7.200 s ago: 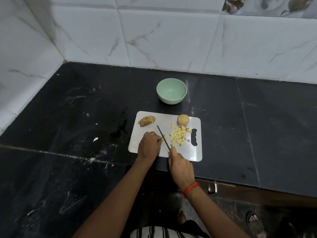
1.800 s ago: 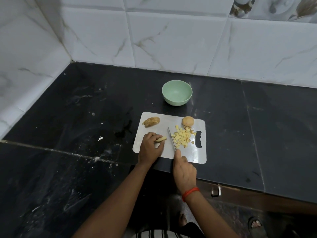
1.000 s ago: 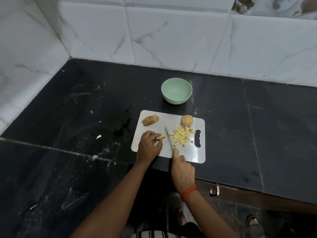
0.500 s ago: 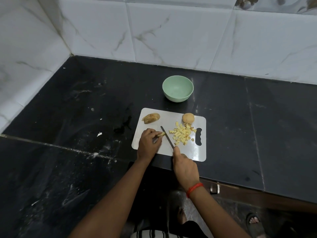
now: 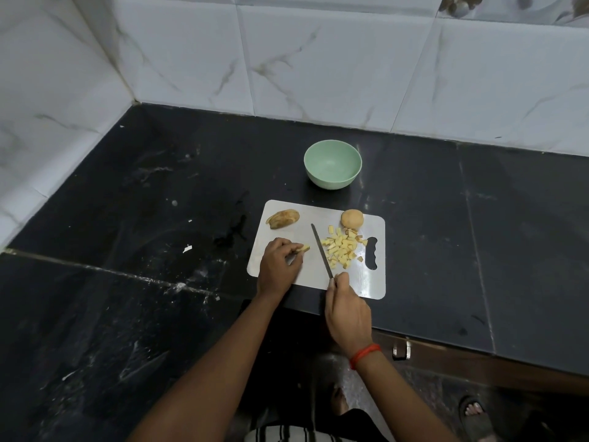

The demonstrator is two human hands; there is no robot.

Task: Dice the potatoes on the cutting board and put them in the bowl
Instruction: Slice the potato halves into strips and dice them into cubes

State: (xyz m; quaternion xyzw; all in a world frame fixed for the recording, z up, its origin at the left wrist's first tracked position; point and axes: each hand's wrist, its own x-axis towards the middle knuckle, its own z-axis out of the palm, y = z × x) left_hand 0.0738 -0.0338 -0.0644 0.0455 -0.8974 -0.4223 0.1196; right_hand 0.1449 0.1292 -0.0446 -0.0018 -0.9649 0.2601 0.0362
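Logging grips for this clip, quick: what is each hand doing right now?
Left hand: closed, pinching a potato piece on the cutting board.
Right hand: closed around the handle of the knife.

black counter (image 5: pixel 430 237), cutting board (image 5: pixel 293 236), green bowl (image 5: pixel 332 164)

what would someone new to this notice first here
The pale yellow pile of diced potato on the white cutting board stands out against the black counter, right of the knife that the right hand holds. The left hand pinches a small potato piece left of the blade. Behind the board sits an empty green bowl.
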